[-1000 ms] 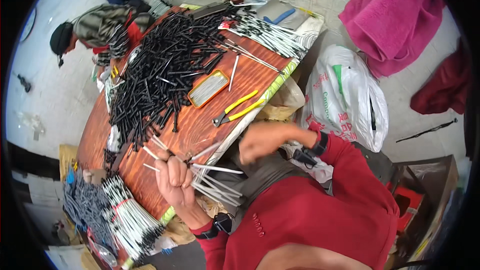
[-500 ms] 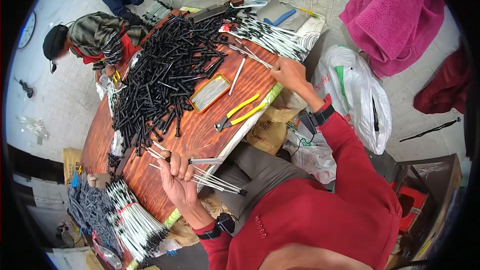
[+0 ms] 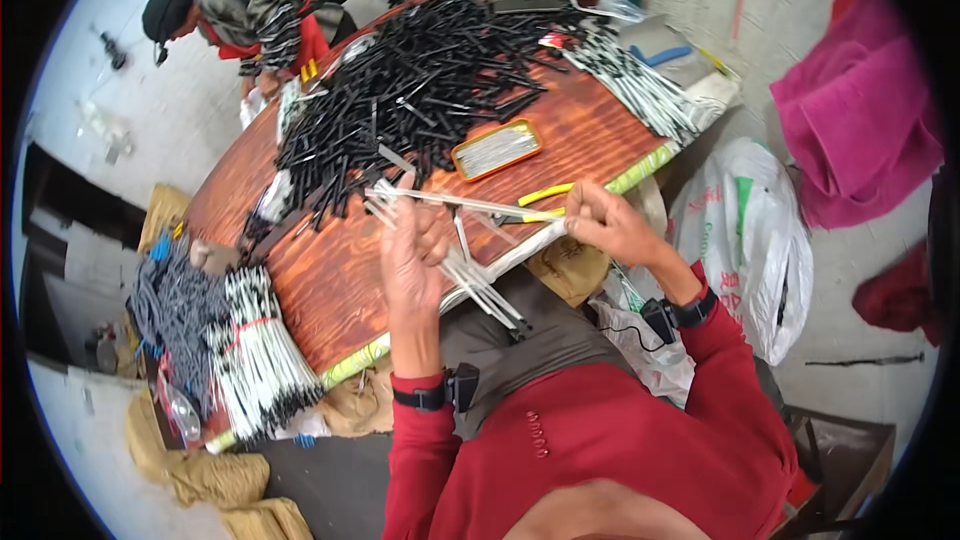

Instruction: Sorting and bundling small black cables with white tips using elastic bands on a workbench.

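My left hand (image 3: pixel 412 255) is closed around several thin white rods (image 3: pixel 482 298). Their black-tipped ends point down toward my lap. My right hand (image 3: pixel 612 226) pinches the end of more thin pale rods (image 3: pixel 490 205), which stretch across to the fingers of my left hand. Motion blurs the rods where they meet at the left fingertips. Behind them lie yellow-handled pliers (image 3: pixel 547 194), partly covered by the rods and my right hand. A yellow-rimmed tin (image 3: pixel 506 167) full of fine pale sticks sits just beyond on the wooden table (image 3: pixel 325 285).
A large heap of black plastic pieces (image 3: pixel 410 90) covers the table's far part. White rods (image 3: pixel 640 88) lie far right, near a blue-handled tool (image 3: pixel 665 56). A tied rod bundle (image 3: pixel 258 355) and grey cords (image 3: pixel 180 305) are at left. Another person (image 3: pixel 262 15) works across the table.
My right hand has come from the table's right side toward my left hand, bringing thin rods with it. My left hand has risen to meet them. The whole view has shifted.
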Demonstrator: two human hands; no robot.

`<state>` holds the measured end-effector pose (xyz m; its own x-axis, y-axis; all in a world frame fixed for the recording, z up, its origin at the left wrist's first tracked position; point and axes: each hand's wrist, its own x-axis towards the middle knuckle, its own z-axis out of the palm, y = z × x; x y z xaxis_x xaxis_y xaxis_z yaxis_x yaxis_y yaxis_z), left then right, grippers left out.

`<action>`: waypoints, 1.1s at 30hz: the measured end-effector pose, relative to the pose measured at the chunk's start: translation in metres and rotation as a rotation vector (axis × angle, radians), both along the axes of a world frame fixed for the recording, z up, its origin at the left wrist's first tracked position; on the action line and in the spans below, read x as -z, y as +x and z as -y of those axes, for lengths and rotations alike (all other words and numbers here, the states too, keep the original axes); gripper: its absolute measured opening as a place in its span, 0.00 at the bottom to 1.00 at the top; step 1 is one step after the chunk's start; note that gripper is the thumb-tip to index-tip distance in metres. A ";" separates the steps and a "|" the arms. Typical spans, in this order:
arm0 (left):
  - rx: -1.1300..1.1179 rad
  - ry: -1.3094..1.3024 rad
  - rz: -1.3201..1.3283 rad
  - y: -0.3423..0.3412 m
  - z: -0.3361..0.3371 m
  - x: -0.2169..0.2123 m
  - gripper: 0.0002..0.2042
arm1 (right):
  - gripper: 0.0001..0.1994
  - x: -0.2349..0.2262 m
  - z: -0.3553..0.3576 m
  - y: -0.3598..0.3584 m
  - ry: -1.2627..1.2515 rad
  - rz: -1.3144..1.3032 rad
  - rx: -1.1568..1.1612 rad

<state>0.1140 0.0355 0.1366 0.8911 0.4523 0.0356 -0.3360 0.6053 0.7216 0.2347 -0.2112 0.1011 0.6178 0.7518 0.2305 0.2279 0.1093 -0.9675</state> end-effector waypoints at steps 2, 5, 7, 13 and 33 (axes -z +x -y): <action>0.008 -0.039 0.049 -0.001 -0.003 0.006 0.09 | 0.07 -0.002 -0.012 -0.012 -0.024 0.091 -0.068; 0.018 -0.098 0.100 -0.010 -0.010 0.014 0.09 | 0.08 -0.008 -0.022 -0.025 0.121 -0.601 -0.305; 0.068 -0.176 0.147 -0.014 -0.012 0.014 0.09 | 0.08 0.003 -0.022 -0.029 0.122 -0.721 -0.428; 0.020 -0.231 0.225 -0.015 -0.016 0.006 0.13 | 0.08 -0.011 -0.027 -0.032 0.160 -0.553 -0.362; 0.027 -0.103 0.046 -0.025 -0.019 -0.002 0.15 | 0.08 0.025 -0.051 -0.061 0.030 -0.042 0.045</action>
<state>0.0892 0.0546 0.1387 0.9017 0.4313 0.0311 -0.3496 0.6845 0.6397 0.1734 -0.1606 0.0758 0.6604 0.7163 0.2254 0.1922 0.1290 -0.9728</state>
